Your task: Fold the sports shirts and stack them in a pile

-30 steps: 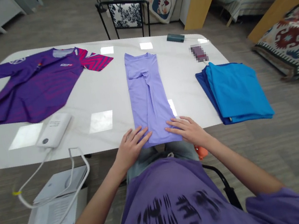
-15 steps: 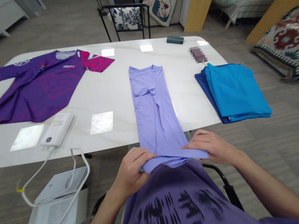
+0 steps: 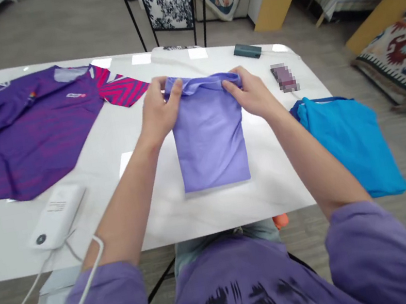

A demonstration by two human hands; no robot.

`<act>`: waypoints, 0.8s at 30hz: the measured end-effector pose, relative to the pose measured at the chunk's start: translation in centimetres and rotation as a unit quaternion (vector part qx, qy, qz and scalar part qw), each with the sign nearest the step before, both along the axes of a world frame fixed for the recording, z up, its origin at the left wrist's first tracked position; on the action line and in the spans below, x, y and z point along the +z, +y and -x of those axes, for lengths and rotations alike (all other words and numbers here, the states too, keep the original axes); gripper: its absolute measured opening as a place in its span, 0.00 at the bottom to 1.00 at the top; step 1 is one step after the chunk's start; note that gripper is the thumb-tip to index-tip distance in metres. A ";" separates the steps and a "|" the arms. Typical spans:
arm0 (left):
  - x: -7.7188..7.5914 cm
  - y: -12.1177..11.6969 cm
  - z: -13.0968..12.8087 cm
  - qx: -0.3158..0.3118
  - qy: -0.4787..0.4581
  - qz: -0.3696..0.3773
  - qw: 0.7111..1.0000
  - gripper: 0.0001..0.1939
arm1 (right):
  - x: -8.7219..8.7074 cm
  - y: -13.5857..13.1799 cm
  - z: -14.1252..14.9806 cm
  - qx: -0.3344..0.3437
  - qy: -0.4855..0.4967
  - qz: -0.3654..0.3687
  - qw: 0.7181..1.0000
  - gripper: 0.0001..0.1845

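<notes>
A lilac garment point(image 3: 210, 143) lies folded in half on the white table point(image 3: 136, 132), its fold toward me. My left hand point(image 3: 158, 110) pinches the garment's far left corner. At the far right corner my right hand point(image 3: 251, 92) pinches the same edge. Both hands are closed on the cloth at the far end of the garment.
A purple jersey with pink-striped sleeve point(image 3: 26, 128) lies spread at the left. A folded blue cloth point(image 3: 350, 141) overhangs the table's right edge. A white device with cable point(image 3: 57, 217) sits front left. A dark case point(image 3: 247, 51), a small blurred object point(image 3: 284, 77) and a black chair point(image 3: 167, 17) are beyond.
My hands lifted the near end of the long lilac garment and carried it away from me to the far end, folding it in half.
</notes>
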State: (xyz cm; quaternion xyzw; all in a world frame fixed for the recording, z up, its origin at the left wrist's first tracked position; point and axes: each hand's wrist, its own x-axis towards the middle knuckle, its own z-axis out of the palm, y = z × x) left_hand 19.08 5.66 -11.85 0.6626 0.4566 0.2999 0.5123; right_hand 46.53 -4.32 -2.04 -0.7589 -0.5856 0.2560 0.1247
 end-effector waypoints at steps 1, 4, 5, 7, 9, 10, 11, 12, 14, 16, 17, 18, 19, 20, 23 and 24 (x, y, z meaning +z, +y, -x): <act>-2.4 0.4 -1.0 0.002 0.033 -0.009 0.999 0.38 | -2.7 0.6 -0.6 -0.008 -0.029 0.019 0.999 0.47; -6.8 -1.5 -2.1 -0.092 0.127 -0.031 0.987 0.41 | -8.2 -0.6 -0.5 0.014 -0.098 0.101 0.990 0.49; -7.4 -2.6 -2.1 -0.144 0.152 -0.030 0.977 0.40 | -9.2 -1.6 0.0 0.036 -0.108 0.133 0.985 0.48; -7.8 -4.9 -1.9 -0.232 0.196 -0.015 0.953 0.38 | -10.4 -3.6 1.0 0.075 -0.113 0.193 0.972 0.47; -7.9 -6.5 -1.6 -0.278 0.232 0.002 0.932 0.39 | -11.0 -5.1 1.9 0.088 -0.116 0.231 0.962 0.46; -7.9 -6.9 -1.6 -0.290 0.244 0.008 0.925 0.39 | -11.1 -5.6 2.2 0.089 -0.119 0.240 0.959 0.45; -7.9 -7.0 -1.5 -0.300 0.248 0.010 0.921 0.40 | -11.2 -5.8 2.4 0.090 -0.122 0.244 0.958 0.45; -8.0 -6.9 -1.5 -0.304 0.249 0.011 0.920 0.40 | -11.2 -5.9 2.4 0.089 -0.127 0.242 0.958 0.44; -8.4 -6.3 -1.4 -0.275 0.247 0.016 0.929 0.39 | -11.2 -5.6 2.0 0.063 -0.144 0.232 0.960 0.44; -9.2 -5.3 -1.2 -0.180 0.265 0.031 0.947 0.39 | -11.2 -5.2 1.2 -0.007 -0.177 0.219 0.960 0.45; -9.7 -4.7 -1.1 -0.122 0.281 0.044 0.951 0.39 | -11.3 -5.0 0.7 -0.050 -0.192 0.212 0.957 0.45; -10.2 -4.2 -1.1 -0.071 0.297 0.061 0.950 0.39 | -11.3 -4.8 0.1 -0.087 -0.200 0.207 0.954 0.46; -10.7 -3.6 -1.1 -0.040 0.309 0.079 0.947 0.39 | -11.4 -4.6 -0.4 -0.115 -0.199 0.207 0.951 0.45; -11.2 -3.0 -1.2 -0.029 0.316 0.097 0.943 0.37 | -11.5 -4.4 -0.8 -0.129 -0.190 0.215 0.949 0.44; -11.8 -1.7 -2.1 -0.058 0.297 0.165 0.939 0.27 | -11.6 -3.4 -1.3 -0.115 -0.149 0.272 0.944 0.35; -11.6 -1.5 -2.5 -0.067 0.279 0.186 0.940 0.24 | -11.5 -3.0 -1.2 -0.104 -0.136 0.290 0.941 0.32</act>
